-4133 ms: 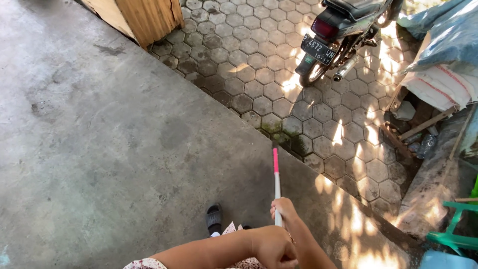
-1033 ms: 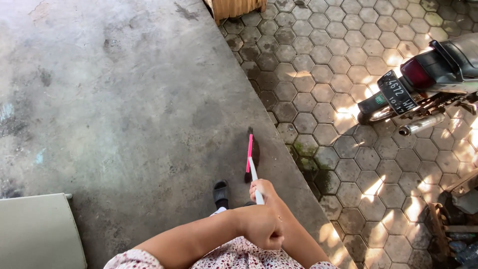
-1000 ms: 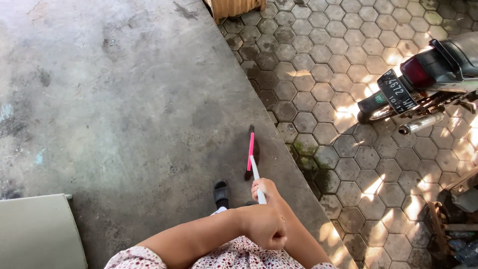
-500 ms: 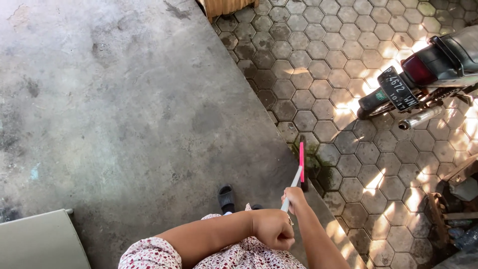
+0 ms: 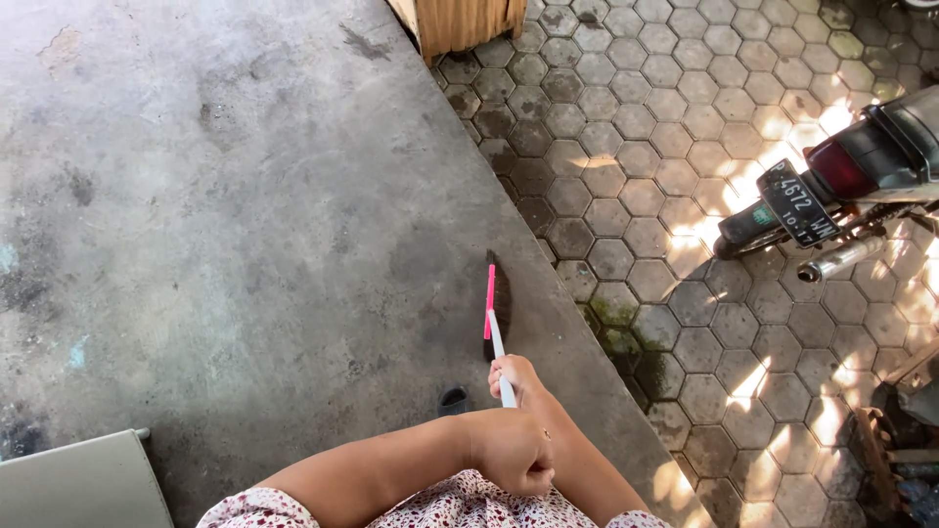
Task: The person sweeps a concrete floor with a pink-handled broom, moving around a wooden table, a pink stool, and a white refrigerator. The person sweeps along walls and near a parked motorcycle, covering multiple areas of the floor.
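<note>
Low in the middle of the frame the right hand point(image 5: 515, 374) is curled tight around the white part of a broom handle point(image 5: 494, 328), fingers wrapped fully over it. Just below it the left hand point(image 5: 512, 450) is balled into a fist; it seems to grip the hidden upper end of the same stick, though I cannot tell for sure. The handle is thin and straight, white near the hands and bright pink farther down, slanting up toward the centre of the frame, where its dark bristles point(image 5: 501, 298) meet the concrete floor point(image 5: 245, 215) close to the edge of the slab. The concrete is grey, rough and stained. To the right lie hexagonal paving stones point(image 5: 646, 147), some green with moss, dappled with sunlight. A motorbike's rear point(image 5: 831, 196) stands at the right edge, a wooden cabinet point(image 5: 465, 20) at the top, a black sandal point(image 5: 453, 399) just left of the hands. Half a second ago the broom reached out over the mossy pavers; now it has swung back left onto the concrete.
</note>
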